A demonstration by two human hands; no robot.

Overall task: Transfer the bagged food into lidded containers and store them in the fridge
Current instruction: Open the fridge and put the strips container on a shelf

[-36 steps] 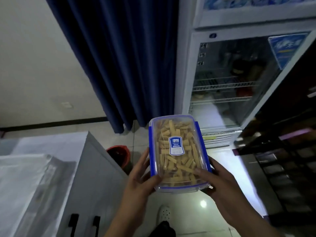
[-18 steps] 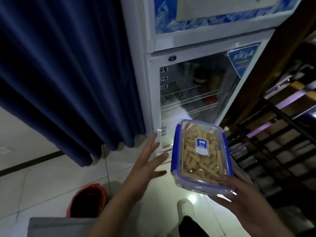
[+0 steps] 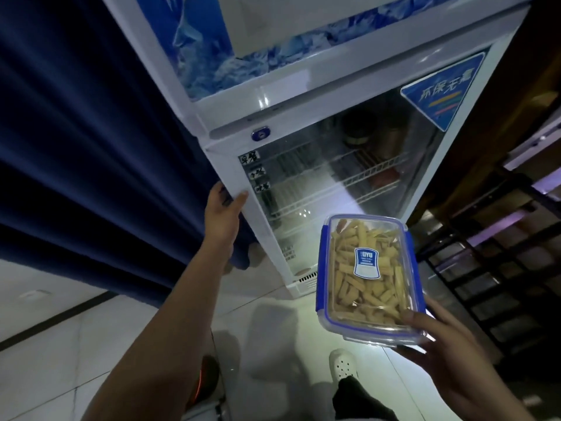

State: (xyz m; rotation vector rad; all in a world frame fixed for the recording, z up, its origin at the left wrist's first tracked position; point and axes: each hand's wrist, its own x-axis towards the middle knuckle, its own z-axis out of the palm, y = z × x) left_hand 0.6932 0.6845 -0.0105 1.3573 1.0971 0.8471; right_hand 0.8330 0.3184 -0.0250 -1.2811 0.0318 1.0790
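Note:
A clear lidded container (image 3: 365,279) with blue clips and a blue label is full of tan food sticks. My right hand (image 3: 441,357) holds it from below at its near end, thumb on the lid's corner. It hangs in front of the white fridge (image 3: 303,86), whose glass door (image 3: 328,183) is closed. My left hand (image 3: 223,208) grips the door's left edge, thumb on the front of the frame and fingers hidden behind it. Wire shelves and dark jars show through the glass.
A dark blue curtain (image 3: 91,132) hangs left of the fridge. Dark wooden shelving (image 3: 501,253) stands to the right. My white shoe (image 3: 343,366) is on the glossy tiled floor (image 3: 76,344). An orange-red bucket (image 3: 206,381) peeks out behind my left forearm.
I have stepped closer to the fridge. My left hand let go of the container and reached up to the door's left edge. My right hand alone now carries the container.

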